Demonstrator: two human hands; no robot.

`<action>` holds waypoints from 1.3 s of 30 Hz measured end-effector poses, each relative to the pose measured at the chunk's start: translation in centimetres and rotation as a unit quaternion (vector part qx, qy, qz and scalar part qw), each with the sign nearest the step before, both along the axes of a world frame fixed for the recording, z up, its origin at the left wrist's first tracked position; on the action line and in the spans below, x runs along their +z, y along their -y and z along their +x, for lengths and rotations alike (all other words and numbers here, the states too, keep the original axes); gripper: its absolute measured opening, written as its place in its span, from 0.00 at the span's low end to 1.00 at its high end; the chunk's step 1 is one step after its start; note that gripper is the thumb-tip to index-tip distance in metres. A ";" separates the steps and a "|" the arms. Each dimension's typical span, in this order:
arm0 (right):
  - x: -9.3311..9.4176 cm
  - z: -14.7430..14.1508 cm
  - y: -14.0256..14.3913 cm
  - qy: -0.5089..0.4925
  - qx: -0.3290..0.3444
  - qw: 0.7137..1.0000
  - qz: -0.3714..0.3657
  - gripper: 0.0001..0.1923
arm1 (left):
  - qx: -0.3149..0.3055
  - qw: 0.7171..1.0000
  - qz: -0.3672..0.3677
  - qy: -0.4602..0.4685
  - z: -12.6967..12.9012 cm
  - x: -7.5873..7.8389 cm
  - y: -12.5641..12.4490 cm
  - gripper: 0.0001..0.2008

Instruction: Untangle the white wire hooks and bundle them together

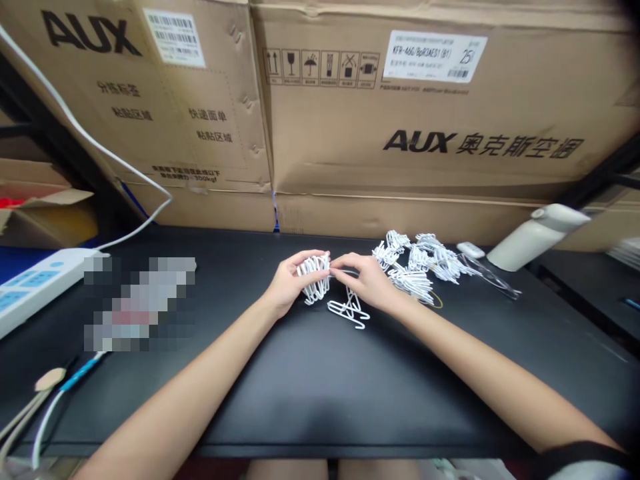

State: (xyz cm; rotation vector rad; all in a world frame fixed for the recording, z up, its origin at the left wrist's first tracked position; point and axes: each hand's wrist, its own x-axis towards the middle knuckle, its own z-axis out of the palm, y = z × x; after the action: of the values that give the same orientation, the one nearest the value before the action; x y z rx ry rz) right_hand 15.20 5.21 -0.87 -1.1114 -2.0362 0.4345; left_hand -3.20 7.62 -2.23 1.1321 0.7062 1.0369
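Cartons (325,133) are lining the back of the black table (300,400); bottle (530,240) is sitting far right, pile of white hooks (413,283) to its left, just past the right hand (373,283). Left hand (287,283) is holding the bundle (316,283) near table centre, fingers curling round it, thumb pressing the near side. Right thumb and index are pinching something thin and pale at the bundle's right end; can't tell if hook or tie. Looks like the bunching step. Next move is probably calling for a steady left grip and a fine right pinch. Bundle's row is running left-right; each wire's long axis is standing roughly up-down, lower ends leaning left. Loose hooks (345,310) are lying by the right hand, the nearest sloping right and toward the wearer.
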 end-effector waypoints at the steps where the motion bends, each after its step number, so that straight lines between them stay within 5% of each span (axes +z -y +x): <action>1: -0.2 0.1 -0.1 -0.001 0.003 1.000 -0.001 0.08 | -0.003 1.000 0.025 -0.016 0.0 -0.1 0.0 0.23; 15: -0.8 0.2 -0.6 0.047 0.005 0.999 -0.001 0.08 | -0.020 0.962 0.208 -0.178 -0.4 0.3 0.2 0.24; 25: -1.0 0.1 -0.6 -0.059 0.019 0.995 -0.080 0.05 | 0.036 0.911 0.296 -0.285 -0.3 0.1 1.2 0.24; 31: -0.8 -0.1 -0.7 -0.208 0.058 0.955 -0.202 0.13 | 0.048 0.895 0.313 -0.315 -0.3 0.1 1.1 0.19; 39: -0.3 -0.1 -0.5 -0.191 0.063 0.954 -0.220 0.11 | 0.041 0.879 0.335 -0.335 -0.4 0.4 0.8 0.14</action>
State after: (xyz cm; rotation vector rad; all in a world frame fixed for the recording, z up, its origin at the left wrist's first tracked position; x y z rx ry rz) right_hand 15.13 5.73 -1.14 -1.0488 -1.7089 1.1226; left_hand -3.64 6.84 -1.82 2.1437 0.9704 0.9798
